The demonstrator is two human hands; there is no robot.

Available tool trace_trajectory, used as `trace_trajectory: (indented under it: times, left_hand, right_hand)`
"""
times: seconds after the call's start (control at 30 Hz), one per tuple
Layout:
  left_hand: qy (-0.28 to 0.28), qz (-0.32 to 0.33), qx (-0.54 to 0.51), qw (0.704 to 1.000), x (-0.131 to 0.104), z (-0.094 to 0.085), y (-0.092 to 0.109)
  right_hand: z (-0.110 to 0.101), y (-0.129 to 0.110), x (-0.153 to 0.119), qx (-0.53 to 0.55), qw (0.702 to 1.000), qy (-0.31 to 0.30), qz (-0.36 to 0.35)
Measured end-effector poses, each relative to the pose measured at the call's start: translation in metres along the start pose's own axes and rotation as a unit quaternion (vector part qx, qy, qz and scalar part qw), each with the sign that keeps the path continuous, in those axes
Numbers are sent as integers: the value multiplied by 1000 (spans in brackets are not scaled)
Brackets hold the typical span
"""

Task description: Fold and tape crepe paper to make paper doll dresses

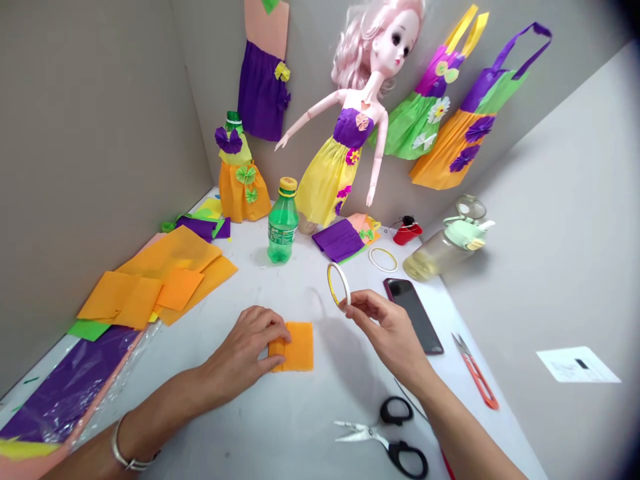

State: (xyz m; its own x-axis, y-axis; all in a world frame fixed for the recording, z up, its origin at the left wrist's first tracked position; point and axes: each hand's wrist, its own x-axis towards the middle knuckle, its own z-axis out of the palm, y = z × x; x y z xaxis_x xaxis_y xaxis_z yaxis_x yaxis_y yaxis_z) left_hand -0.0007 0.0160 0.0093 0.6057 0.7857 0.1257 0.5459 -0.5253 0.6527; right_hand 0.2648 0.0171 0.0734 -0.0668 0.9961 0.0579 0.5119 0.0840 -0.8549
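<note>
My left hand (253, 343) rests on the table with its fingers bent over the left edge of a small folded orange fabric piece (300, 347), thumb and forefinger pressing it down. The fabric lies flat, its left part creased and partly hidden by the fingers. Raised above the table, my right hand (385, 327) pinches a thin roll of tape (340, 285), white outside and yellow inside, between thumb and fingers. The roll stands on edge in the air, apart from the fabric. Black-handled scissors (383, 433) lie with blades parted below my right hand.
Orange sheets (175, 267) pile up at the left. A green bottle (283, 223) stands behind my hands, near a doll (357, 127). Rightward lie a phone (413, 317), another tape roll (383, 260), red-handled snips (475, 370) and a drinking bottle (440, 250).
</note>
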Motion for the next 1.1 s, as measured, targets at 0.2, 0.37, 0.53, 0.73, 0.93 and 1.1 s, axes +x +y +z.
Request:
trace_trajectory:
  times: [0.2, 0.37, 0.53, 0.73, 0.93, 1.1]
  left_hand:
    - [52, -37, -52, 997, 1, -8, 8]
    - [78, -111, -241, 961, 12, -24, 31]
    - [26, -94, -468, 878, 31, -21, 49]
    - [28, -86, -567, 819, 41, -18, 65]
    - [-19, -112, -667, 736, 43, -25, 73]
    - [-33, -105, -696, 710, 43, -18, 69]
  right_hand:
    - [-1, -9, -19, 297, 948, 14, 114]
    - [5, -15, -33, 432, 883, -9, 183]
    - [12, -18, -41, 496, 843, -8, 206]
    - [15, -10, -47, 534, 818, 12, 213]
    - [18, -3, -49, 508, 835, 26, 208]
    - [18, -2, -47, 468, 865, 40, 178]
